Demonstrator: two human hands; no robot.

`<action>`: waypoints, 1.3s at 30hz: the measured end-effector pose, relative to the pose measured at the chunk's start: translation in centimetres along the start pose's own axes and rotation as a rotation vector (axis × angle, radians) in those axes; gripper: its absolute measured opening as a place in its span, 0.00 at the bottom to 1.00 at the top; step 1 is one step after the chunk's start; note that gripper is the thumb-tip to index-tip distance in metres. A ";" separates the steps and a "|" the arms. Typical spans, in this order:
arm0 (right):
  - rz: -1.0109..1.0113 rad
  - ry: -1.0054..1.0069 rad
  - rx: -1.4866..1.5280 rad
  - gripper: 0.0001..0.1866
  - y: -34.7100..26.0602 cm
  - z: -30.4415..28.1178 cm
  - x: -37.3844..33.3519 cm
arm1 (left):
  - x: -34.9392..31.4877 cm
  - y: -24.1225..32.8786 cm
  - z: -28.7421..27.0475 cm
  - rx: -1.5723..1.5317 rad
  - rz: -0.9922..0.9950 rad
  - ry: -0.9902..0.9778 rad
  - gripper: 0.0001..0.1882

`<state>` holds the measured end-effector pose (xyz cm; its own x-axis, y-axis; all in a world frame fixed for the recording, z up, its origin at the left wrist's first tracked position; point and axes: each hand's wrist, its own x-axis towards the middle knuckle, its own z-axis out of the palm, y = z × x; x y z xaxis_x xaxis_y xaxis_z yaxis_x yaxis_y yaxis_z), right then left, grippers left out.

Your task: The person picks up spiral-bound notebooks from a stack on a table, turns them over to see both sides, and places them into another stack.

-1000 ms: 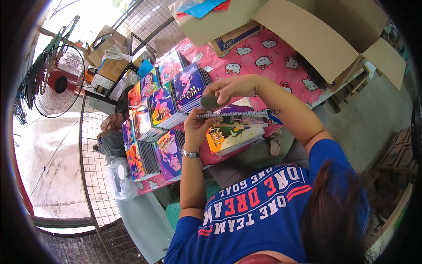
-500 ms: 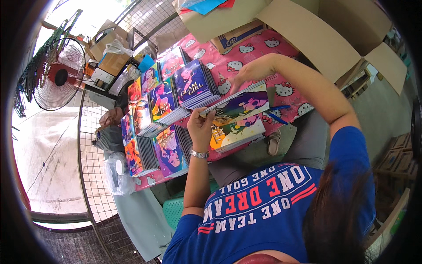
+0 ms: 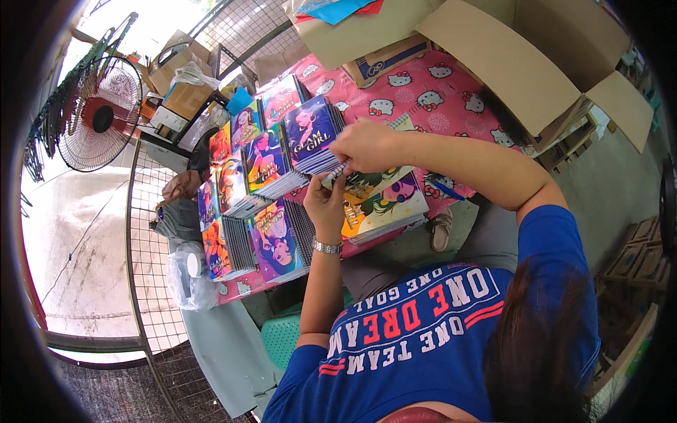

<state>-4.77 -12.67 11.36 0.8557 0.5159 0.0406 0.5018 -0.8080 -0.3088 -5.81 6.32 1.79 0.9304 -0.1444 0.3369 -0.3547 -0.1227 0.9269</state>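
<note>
A spiral-bound notebook [image 3: 367, 185] with a yellow-green illustrated cover is held tilted above a pile of similar notebooks [image 3: 391, 213]. My left hand [image 3: 326, 204], wearing a metal watch, pinches its left end by the coil. My right hand [image 3: 363, 146] has its fingers closed at the coil binding close to my left fingertips. The right hand and forearm hide much of the notebook. Beside them stand several stacks of colourful notebooks, including a purple-covered stack [image 3: 308, 132] and another [image 3: 273, 242] nearer me.
A pink patterned cloth [image 3: 395, 99] covers the table. Blue pens [image 3: 448, 189] lie right of the pile. An open cardboard box [image 3: 508, 67] stands at the far right. A fan [image 3: 102, 120] and a wire mesh panel [image 3: 148, 254] are at the left, near a clear plastic bag [image 3: 190, 282].
My right hand has moved left along the coil, from the notebook's far right end to beside my left hand. My left hand keeps its grip at the left end.
</note>
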 end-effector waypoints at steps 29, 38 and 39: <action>-0.247 -0.161 0.284 0.15 2.7 -0.2 2.1 | -1.8 1.1 0.6 -0.152 0.068 0.091 0.20; -0.155 -0.174 0.012 0.16 -1.4 -2.0 0.3 | -1.8 0.5 0.0 0.037 0.129 0.116 0.16; -0.072 -0.348 -0.063 0.17 -3.0 -2.4 0.6 | -1.9 0.6 0.4 0.010 0.132 0.109 0.15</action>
<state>-5.43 -10.64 14.61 0.7291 0.6294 -0.2688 0.5755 -0.7764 -0.2569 -7.81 6.17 1.62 0.8799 -0.0530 0.4722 -0.4751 -0.1192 0.8718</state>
